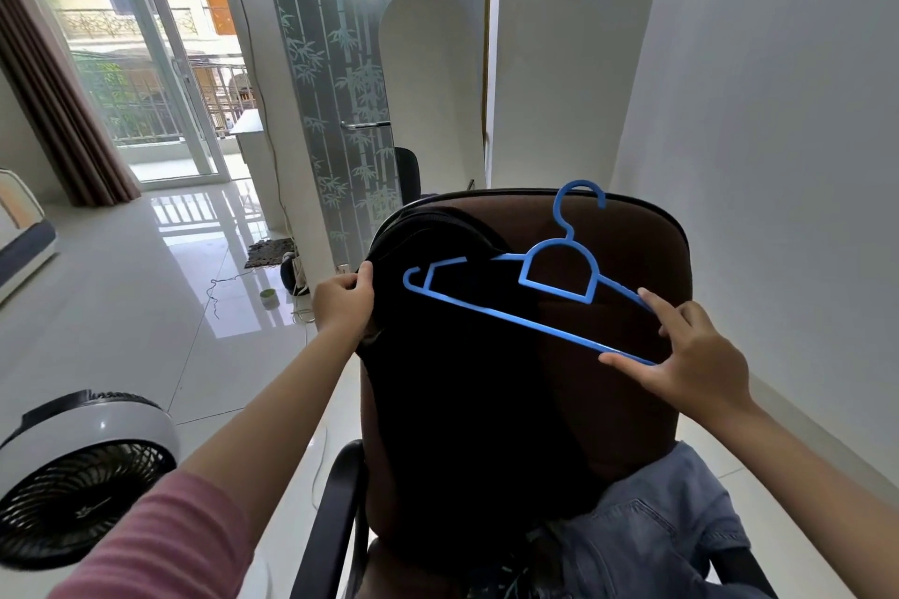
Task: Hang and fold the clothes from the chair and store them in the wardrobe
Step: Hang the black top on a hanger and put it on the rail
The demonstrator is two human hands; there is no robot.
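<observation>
I see a bright blue hanger [530, 294] against a plain black garment [462, 404] draped over a dark brown chair [647, 258] edged with black piping. A faded blue denim piece [652, 530] lies on the seat. My sleeve [160, 545] is pink with fine ribbing. The fan [78, 467] is white with a black grille, the floor [146, 297] glossy white tile, the curtain [58, 102] brown, and the frosted glass door [340, 63] carries a bamboo pattern.

There are 2 hands: the left hand [343, 302] and the right hand [691, 355]. They share 1 blue hanger [491, 309]. Also 1 brown chair [647, 258], 2 garments, a black garment [462, 404] and a denim garment [652, 530], and 1 fan [87, 467].
</observation>
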